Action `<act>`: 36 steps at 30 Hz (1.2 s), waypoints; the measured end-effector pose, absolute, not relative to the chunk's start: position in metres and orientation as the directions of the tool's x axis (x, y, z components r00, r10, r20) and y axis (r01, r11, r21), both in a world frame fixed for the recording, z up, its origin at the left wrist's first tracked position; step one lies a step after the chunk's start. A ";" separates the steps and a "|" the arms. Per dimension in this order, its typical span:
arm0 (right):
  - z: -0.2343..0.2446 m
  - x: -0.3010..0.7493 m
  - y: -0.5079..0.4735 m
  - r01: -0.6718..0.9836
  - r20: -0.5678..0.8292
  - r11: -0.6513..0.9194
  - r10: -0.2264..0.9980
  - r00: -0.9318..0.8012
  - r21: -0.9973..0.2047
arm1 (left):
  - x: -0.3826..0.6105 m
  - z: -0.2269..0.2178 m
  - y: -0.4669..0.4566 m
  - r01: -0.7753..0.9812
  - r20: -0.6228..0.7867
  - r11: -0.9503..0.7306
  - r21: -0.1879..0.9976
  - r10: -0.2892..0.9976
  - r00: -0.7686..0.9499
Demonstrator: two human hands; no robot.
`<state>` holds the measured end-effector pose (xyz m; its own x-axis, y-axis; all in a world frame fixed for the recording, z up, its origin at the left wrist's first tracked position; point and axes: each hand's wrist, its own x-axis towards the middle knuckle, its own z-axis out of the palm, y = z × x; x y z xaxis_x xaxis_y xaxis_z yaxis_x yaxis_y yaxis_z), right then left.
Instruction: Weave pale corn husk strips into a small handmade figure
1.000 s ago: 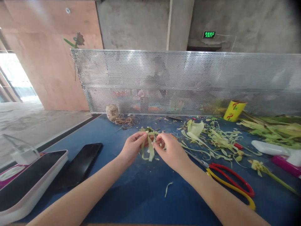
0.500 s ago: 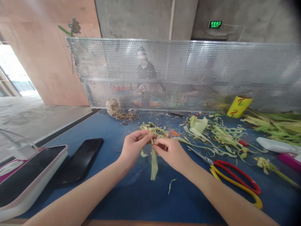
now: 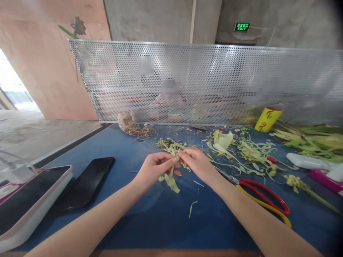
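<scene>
Both my hands meet over the blue tabletop [image 3: 160,221]. My left hand [image 3: 152,169] pinches a pale green leaf strip [image 3: 169,179] between thumb and fingers; the strip's loose end hangs down just above the table. My right hand [image 3: 197,163] is closed on the same strip's upper end, fingertips touching those of the left. Just behind the hands lies a small heap of green shreds [image 3: 168,144]. A thin green sliver [image 3: 192,207] lies on the table in front of them.
Red-and-yellow scissors [image 3: 261,200] lie right of my right arm. A black phone [image 3: 85,182] and a white-rimmed device [image 3: 29,203] sit at left. Leaf scraps [image 3: 246,153], long green leaves [image 3: 313,141], a yellow cup [image 3: 268,119], twine [image 3: 139,130] and a perforated metal screen [image 3: 203,82] stand behind.
The long strip that hung straight down between my hands half a second ago now looks shorter and bunched. My right hand has moved up and away, its fingers over the left hand's fingertips.
</scene>
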<state>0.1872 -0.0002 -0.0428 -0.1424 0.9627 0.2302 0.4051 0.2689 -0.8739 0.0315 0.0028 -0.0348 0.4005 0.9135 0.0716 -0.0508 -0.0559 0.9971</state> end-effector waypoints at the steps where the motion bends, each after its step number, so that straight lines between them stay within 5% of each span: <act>1: -0.044 0.186 0.000 0.380 0.198 0.241 0.969 -0.148 -0.893 | 0.032 -0.034 0.002 -0.040 0.086 -0.077 0.996 0.911 0.402; 6: -0.048 0.185 0.002 0.161 0.039 0.072 0.979 -0.201 -0.984 | 0.031 -0.035 0.001 0.011 0.140 -0.159 0.987 0.901 0.411; 9: -0.046 0.185 0.000 0.077 0.060 0.069 0.992 -0.115 -0.995 | 0.030 -0.036 0.001 0.062 0.163 -0.201 0.978 0.909 0.384; 17: -0.047 0.184 -0.005 0.500 0.385 0.304 0.921 0.064 -0.811 | 0.030 -0.036 0.001 0.118 0.203 -0.247 0.962 0.934 0.294; 20: -0.049 0.185 -0.002 0.418 0.231 0.206 0.973 0.009 -0.885 | 0.030 -0.039 0.002 0.081 0.201 -0.240 0.967 0.922 0.330; 23: -0.048 0.185 0.001 0.196 -0.191 -0.146 0.953 -0.234 -0.970 | 0.030 -0.040 0.002 0.030 0.183 -0.206 0.978 0.918 0.351; 25: -0.046 0.185 0.001 0.091 -0.343 -0.332 0.876 -0.341 -0.939 | 0.030 -0.039 0.003 0.009 0.167 -0.183 0.983 0.914 0.370; 31: -0.042 0.187 -0.003 -0.100 -0.088 -0.105 0.984 -0.155 -0.989 | 0.033 -0.036 0.001 -0.003 0.118 -0.126 0.992 0.922 0.368; 36: -0.042 0.185 -0.003 -0.057 -0.296 -0.327 0.907 -0.299 -0.943 | 0.033 -0.038 0.001 -0.042 0.166 -0.162 0.986 0.911 0.377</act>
